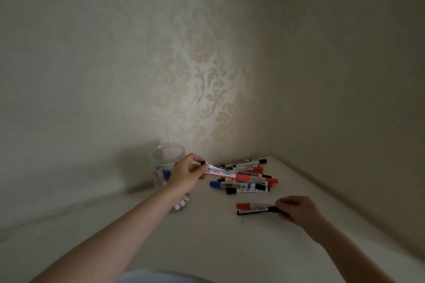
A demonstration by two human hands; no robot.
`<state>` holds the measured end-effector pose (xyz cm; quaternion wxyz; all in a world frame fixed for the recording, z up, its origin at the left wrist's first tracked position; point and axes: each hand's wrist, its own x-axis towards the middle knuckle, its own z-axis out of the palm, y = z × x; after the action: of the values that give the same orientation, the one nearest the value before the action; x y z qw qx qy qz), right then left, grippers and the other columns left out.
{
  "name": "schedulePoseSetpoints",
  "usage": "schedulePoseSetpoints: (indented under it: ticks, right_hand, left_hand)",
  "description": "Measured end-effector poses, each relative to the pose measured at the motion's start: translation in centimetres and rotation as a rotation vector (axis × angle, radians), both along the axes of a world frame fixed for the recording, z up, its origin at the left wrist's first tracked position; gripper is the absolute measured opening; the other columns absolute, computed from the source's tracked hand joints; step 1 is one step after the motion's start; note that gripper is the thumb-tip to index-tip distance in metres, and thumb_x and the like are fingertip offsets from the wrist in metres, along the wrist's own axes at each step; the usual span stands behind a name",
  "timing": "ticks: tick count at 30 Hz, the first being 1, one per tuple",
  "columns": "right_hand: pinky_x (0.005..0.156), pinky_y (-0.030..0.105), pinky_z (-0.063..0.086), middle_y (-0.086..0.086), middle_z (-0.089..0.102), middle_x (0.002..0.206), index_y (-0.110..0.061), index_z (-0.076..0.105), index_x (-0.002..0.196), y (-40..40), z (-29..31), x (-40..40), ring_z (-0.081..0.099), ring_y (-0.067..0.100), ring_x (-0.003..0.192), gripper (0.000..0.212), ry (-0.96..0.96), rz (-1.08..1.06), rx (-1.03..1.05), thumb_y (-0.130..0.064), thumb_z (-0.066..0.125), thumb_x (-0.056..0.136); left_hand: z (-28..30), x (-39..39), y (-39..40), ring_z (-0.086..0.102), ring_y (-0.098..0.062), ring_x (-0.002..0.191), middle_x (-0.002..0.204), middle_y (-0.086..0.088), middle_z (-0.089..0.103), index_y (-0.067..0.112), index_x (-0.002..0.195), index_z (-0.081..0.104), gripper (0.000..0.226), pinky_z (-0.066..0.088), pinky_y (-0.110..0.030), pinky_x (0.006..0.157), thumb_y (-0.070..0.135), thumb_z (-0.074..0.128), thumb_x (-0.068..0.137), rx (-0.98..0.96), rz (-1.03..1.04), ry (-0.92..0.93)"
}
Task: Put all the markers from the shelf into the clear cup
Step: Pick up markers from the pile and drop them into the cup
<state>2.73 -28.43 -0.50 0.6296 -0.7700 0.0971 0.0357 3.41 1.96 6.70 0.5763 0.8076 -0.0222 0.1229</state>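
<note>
A clear cup (pixel 169 156) stands on the white shelf (pixel 230 243) near the back wall, with several markers inside it. My left hand (pixel 187 173) is in front of the cup and grips two markers (pixel 230 173) at their ends, one with a red cap. A pile of several red, blue and black markers (pixel 247 178) lies on the shelf to the right of the cup. Closer to me, my right hand (pixel 296 210) holds the ends of a red-capped marker (pixel 253 206) and a black marker (pixel 255 211) low over the shelf.
The shelf sits in a corner, with patterned wallpaper (pixel 207 64) behind and a plain wall (pixel 356 99) on the right. The shelf's front edge curves toward me at the bottom of the view.
</note>
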Motion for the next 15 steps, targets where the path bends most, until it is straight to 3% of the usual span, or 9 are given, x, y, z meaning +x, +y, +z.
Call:
schedulePoseSetpoints:
  ticks: [4,6,9,12,15]
  right_hand:
    - [0.045,0.015,0.041,0.007,0.063,0.071,-0.006,0.07,0.096,1.6,0.0,-0.8,0.054,0.014,0.059,0.013,0.038,0.027,-0.201,-0.008,0.07,0.082]
    - [0.045,0.015,0.041,0.006,0.063,0.068,-0.003,0.073,0.094,2.5,0.4,-1.0,0.053,0.013,0.057,0.014,0.015,0.035,-0.261,-0.008,0.071,0.082]
    - [0.056,0.016,0.056,0.013,0.068,0.079,0.0,0.072,0.098,4.7,2.1,-1.2,0.067,0.021,0.067,0.018,-0.065,0.085,-0.151,-0.001,0.071,0.079]
    - [0.068,0.025,0.058,0.012,0.073,0.084,-0.006,0.073,0.099,7.5,5.3,-1.1,0.07,0.022,0.074,0.019,-0.27,0.042,-0.004,-0.006,0.072,0.08]
    - [0.064,0.019,0.056,0.002,0.074,0.078,-0.02,0.072,0.093,10.4,9.5,-1.2,0.072,0.011,0.069,0.014,-0.42,-0.003,0.108,-0.011,0.071,0.082]
  left_hand:
    - [3.7,-2.0,2.8,0.069,-0.017,0.064,0.085,-0.014,0.075,0.012,0.093,0.062,0.008,0.058,-0.032,0.067,0.005,0.065,0.094,-0.04,-0.027,-0.081]
    - [5.0,-2.9,4.5,0.07,-0.026,0.073,0.092,-0.019,0.075,0.008,0.095,0.063,0.006,0.059,-0.034,0.072,0.003,0.065,0.094,-0.068,-0.01,-0.101]
    - [6.9,-3.5,7.3,0.071,-0.014,0.074,0.092,-0.012,0.074,0.006,0.099,0.063,0.008,0.058,-0.016,0.07,0.001,0.065,0.093,-0.11,0.046,-0.173]
    - [8.3,-3.6,10.3,0.07,-0.01,0.072,0.092,-0.014,0.071,0.002,0.102,0.062,0.008,0.058,-0.011,0.067,-0.001,0.062,0.095,-0.158,0.108,-0.211]
    - [8.4,-3.2,13.3,0.071,-0.009,0.07,0.096,-0.018,0.072,0.004,0.096,0.062,0.006,0.058,-0.012,0.067,-0.001,0.063,0.094,-0.114,0.128,-0.186]
